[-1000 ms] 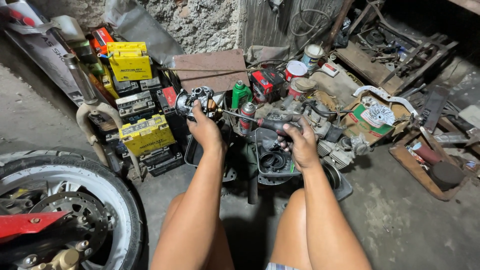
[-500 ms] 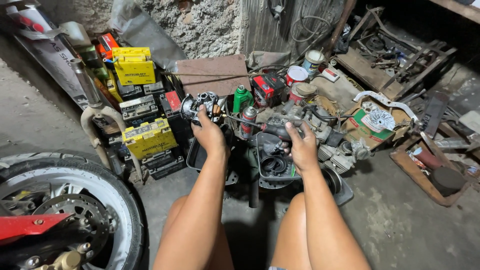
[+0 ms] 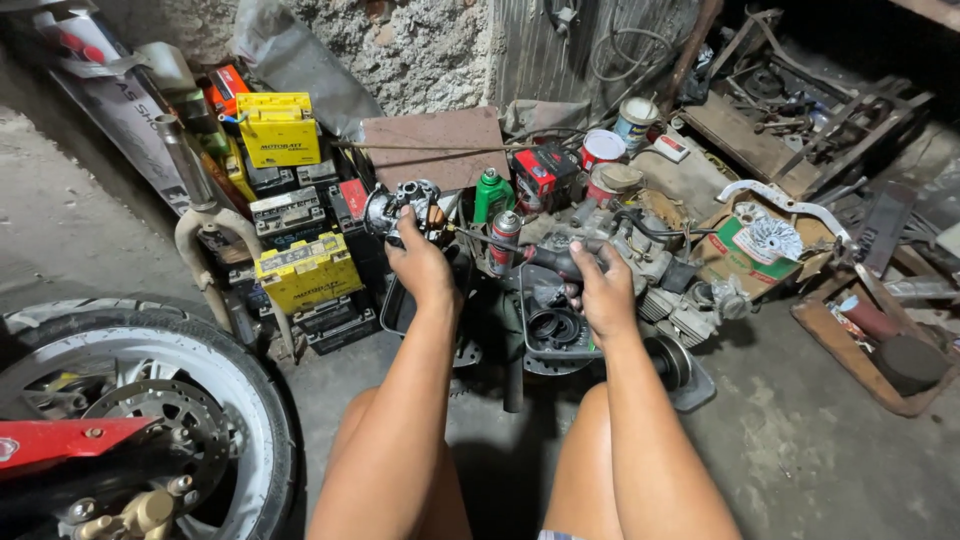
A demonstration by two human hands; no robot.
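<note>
Cluttered floor; carburetor [image 3: 403, 207] half-hidden by left hand [image 3: 422, 265]

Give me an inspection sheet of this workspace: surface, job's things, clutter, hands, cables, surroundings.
Surface: bare concrete floor, dusty.
Job's things: metal carburettor; black tray of rubber rings.
Clutter: yellow batteries stacked, green bottle, spray can, tins, cardboard box.
Hands: left hand grips the carburettor; right hand holds a dark tool handle.
Cables: wires hang on the wall.
Surroundings: motorcycle wheel, rough wall.
</note>
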